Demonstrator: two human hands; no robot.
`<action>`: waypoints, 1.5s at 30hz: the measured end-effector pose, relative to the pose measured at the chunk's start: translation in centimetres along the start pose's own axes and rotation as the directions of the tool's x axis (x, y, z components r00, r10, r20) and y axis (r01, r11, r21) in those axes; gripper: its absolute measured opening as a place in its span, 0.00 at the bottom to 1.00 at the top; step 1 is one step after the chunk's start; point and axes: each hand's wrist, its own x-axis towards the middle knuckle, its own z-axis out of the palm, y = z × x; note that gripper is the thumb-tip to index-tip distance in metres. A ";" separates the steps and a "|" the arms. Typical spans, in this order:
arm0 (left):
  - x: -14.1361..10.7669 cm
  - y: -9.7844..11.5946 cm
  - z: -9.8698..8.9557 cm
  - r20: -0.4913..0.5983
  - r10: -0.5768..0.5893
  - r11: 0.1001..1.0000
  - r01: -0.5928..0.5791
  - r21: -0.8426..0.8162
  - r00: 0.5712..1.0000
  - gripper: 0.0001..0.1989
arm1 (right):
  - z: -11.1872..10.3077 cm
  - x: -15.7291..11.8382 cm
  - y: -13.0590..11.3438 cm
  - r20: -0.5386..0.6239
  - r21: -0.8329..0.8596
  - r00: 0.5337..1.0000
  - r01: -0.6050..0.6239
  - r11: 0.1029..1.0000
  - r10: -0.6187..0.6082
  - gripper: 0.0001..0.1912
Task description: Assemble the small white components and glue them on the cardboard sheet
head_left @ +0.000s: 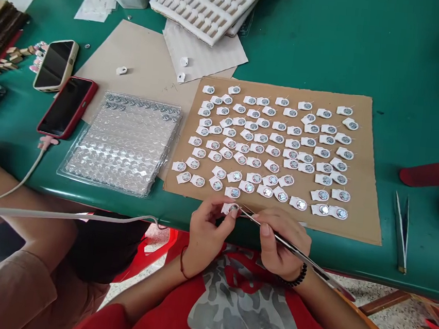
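My left hand (205, 233) pinches a small white tab with a round silver disc (232, 208) between thumb and fingers, just over the near edge of the brown cardboard sheet (354, 213). Long metal tweezers (297, 251) lie in my right hand (284, 240), their tips at the right side of that piece. Whether the tips touch it is hard to make out. On the cardboard, rows of similar white tabs with silver discs (258, 148) lie spread out, each with a thin wire-like end.
Left of the cardboard is a clear plastic tray (113, 144) with several silver discs along its far rows. Two phones (67, 107) and a white cable (82, 217) lie further left, near another person's arm (24, 213). Other tweezers (400, 236) rest at right. White foam trays (207, 3) are behind.
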 end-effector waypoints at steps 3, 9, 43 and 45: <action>0.0 0.0 0.0 -0.002 0.003 1.000 -0.003 0.005 1.000 0.06 | 0.0 -0.1 0.1 0.005 0.000 1.000 0.003 1.000 -0.003 0.08; 0.0 0.2 0.1 -0.004 -0.003 1.000 0.003 0.025 1.000 0.06 | 0.1 -0.1 0.0 0.001 -0.022 1.000 0.023 0.999 -0.023 0.08; 0.0 0.3 0.2 -0.008 -0.017 0.999 0.018 0.032 1.000 0.06 | 0.3 -0.1 -0.1 -0.035 -0.012 0.995 0.095 0.995 -0.095 0.10; 0.0 0.2 0.1 -0.004 -0.016 0.999 0.016 0.047 1.000 0.06 | 0.3 -0.1 -0.1 -0.029 -0.010 0.995 0.095 0.995 -0.095 0.10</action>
